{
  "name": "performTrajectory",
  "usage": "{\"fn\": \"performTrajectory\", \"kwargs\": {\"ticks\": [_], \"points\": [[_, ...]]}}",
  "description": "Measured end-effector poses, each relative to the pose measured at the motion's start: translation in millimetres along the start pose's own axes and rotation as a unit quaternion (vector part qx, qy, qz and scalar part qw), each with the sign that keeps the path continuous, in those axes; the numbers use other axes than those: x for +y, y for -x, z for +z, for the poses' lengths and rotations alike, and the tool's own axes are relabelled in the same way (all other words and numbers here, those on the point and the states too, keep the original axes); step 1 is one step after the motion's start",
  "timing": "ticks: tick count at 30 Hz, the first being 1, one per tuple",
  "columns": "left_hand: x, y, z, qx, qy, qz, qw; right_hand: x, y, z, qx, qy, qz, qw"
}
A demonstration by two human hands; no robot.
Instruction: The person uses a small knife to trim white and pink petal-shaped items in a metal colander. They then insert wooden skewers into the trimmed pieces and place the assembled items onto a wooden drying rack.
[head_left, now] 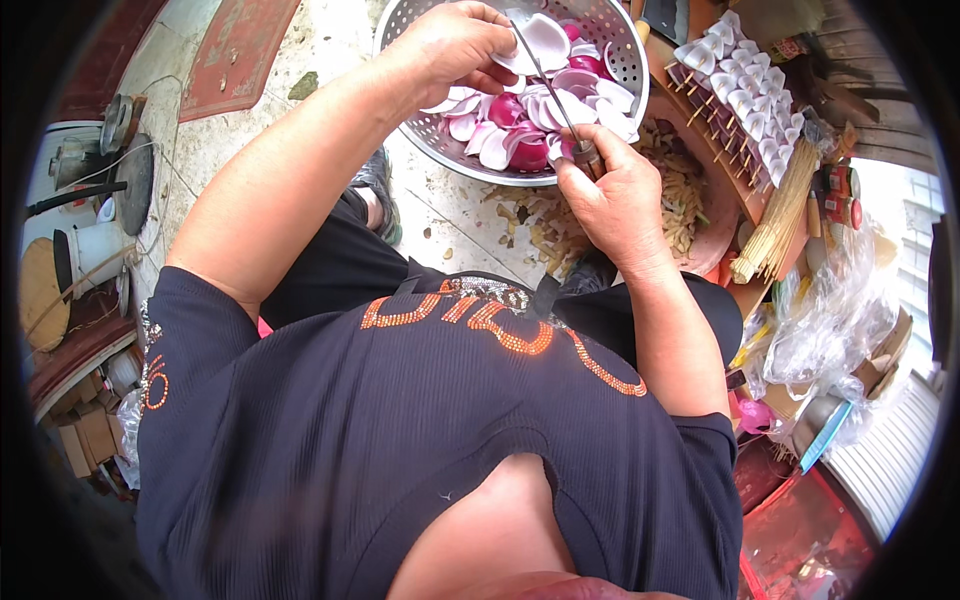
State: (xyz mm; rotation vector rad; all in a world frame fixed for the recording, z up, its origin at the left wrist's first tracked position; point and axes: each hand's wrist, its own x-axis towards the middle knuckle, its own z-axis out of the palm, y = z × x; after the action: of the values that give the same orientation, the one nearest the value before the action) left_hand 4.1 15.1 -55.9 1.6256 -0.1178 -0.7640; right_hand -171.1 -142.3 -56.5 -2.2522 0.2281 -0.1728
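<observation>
My left hand is over the far left rim of a perforated metal colander, its fingers closed on a pale onion piece. In my right hand, at the near right rim, is a tool with a wooden handle. Its thin dark metal blade, seen edge-on, slants up and left, with the tip beside the onion piece and my left fingers. Whether blade and onion touch, I cannot tell. Cut purple and white onion pieces fill the colander below both hands.
To the right, skewered onion pieces lie in rows beside a bundle of bamboo skewers. A pink basin holds peelings. A broad knife blade lies at the top right. Peelings litter the floor. Plastic bags are piled at right.
</observation>
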Motion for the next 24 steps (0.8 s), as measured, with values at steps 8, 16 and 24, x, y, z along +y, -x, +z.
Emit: {"fn": "performTrajectory", "kwargs": {"ticks": [8,16,24], "points": [[2.9,5.3,0.3,-0.004,-0.028,0.037,0.999,-0.6,-2.9,5.2,-0.025,-0.006,0.044,0.999],[1.1,5.0,3.2,0.010,-0.012,0.029,0.999,-3.4,-3.5,2.2,-0.041,-0.014,0.065,0.997],[-0.8,7.0,8.8,-0.001,0.017,0.024,1.000,2.4,-2.6,2.5,-0.051,-0.035,0.073,0.995]]}}
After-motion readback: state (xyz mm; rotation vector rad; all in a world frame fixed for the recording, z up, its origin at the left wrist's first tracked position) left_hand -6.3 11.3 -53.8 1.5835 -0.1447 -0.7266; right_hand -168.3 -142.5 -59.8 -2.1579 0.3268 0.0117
